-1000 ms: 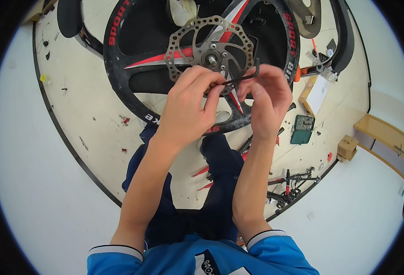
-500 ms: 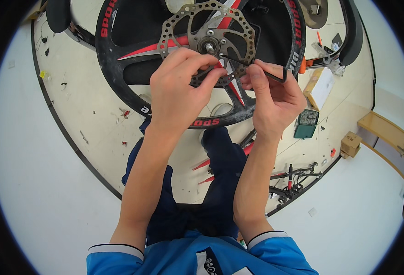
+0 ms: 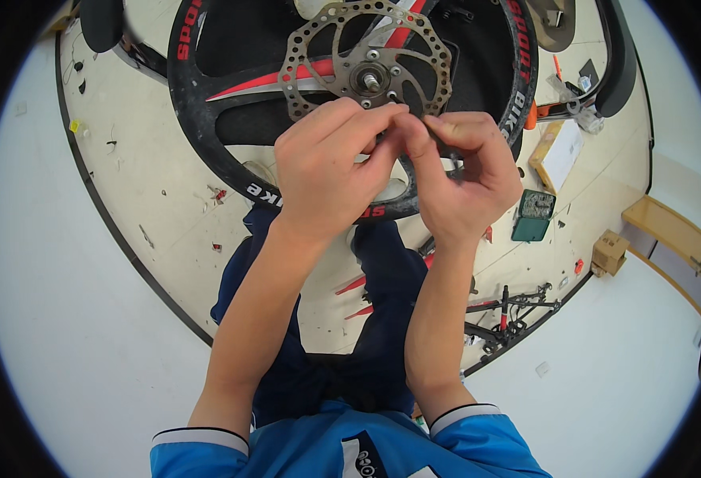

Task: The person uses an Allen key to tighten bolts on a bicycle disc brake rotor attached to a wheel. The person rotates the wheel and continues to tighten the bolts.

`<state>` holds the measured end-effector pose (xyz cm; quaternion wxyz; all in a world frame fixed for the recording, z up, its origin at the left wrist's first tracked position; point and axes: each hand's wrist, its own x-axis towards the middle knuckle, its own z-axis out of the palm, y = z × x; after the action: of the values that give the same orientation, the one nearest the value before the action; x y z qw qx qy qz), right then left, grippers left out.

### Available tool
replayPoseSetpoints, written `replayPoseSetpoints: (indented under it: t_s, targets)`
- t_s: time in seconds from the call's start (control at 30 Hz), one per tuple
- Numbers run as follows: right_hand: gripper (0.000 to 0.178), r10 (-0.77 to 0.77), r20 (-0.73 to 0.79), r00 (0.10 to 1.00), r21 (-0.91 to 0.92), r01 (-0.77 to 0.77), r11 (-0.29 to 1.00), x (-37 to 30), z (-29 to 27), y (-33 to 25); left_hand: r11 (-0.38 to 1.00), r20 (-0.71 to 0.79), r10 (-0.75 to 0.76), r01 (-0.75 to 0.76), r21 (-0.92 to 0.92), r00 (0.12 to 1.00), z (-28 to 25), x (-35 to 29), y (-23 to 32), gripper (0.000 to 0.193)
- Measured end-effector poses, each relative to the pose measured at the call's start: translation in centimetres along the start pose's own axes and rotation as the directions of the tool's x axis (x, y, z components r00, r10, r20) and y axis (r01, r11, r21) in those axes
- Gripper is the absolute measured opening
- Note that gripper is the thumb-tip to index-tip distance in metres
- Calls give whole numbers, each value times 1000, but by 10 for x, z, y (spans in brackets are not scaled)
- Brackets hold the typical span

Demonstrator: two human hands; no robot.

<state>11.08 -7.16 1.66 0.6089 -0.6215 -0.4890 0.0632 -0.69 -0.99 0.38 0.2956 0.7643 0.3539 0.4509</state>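
Note:
A black spoked bicycle wheel (image 3: 195,111) with red and silver accents lies flat in front of me. A drilled metal brake disc (image 3: 298,68) sits on its hub around the axle (image 3: 372,82), with several bolts showing. My left hand (image 3: 326,163) is closed in a pinch at the disc's near edge, just below a hub bolt; what it pinches is hidden. Beside it my right hand (image 3: 470,171) is closed around a black hex key (image 3: 396,99), mostly covered by the fingers. The fingertips of both hands meet over the disc.
Chair armrests (image 3: 617,60) flank the wheel. On the floor at right are a white-and-yellow box (image 3: 557,155), an open green case (image 3: 532,227), a cardboard box (image 3: 609,251) and a black bicycle frame (image 3: 517,307). Small scraps lie at left.
My right hand has shifted left to meet my left hand, and its fingers now cover most of the hex key. My left hand has moved slightly right. The wheel has shifted slightly right.

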Motion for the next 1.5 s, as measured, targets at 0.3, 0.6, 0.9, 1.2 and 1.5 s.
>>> replayPoseSetpoints:
  t_s: [0.3,0.6,0.9,1.2,1.5]
  targets:
    - [21,154,44,987,28,-155,988,-1,5,-15,999,0,30,-30,-15,1000,1,0,-1,24]
    - [21,90,-69,993,20,-89,996,-7,10,-2,998,-27,1,-3,-61,1000,7,-2,-5,23]
    - [12,162,3,987,20,-162,987,-9,11,-14,999,-24,-10,9,-40,1000,8,-3,-6,21]
    - [17,128,-99,987,113,-117,987,-1,23,-20,997,-46,52,-55,-60,998,8,-2,-8,28]
    - [17,234,-38,972,95,-229,969,-9,8,-20,999,-39,-22,21,-25,999,8,-3,-4,23]
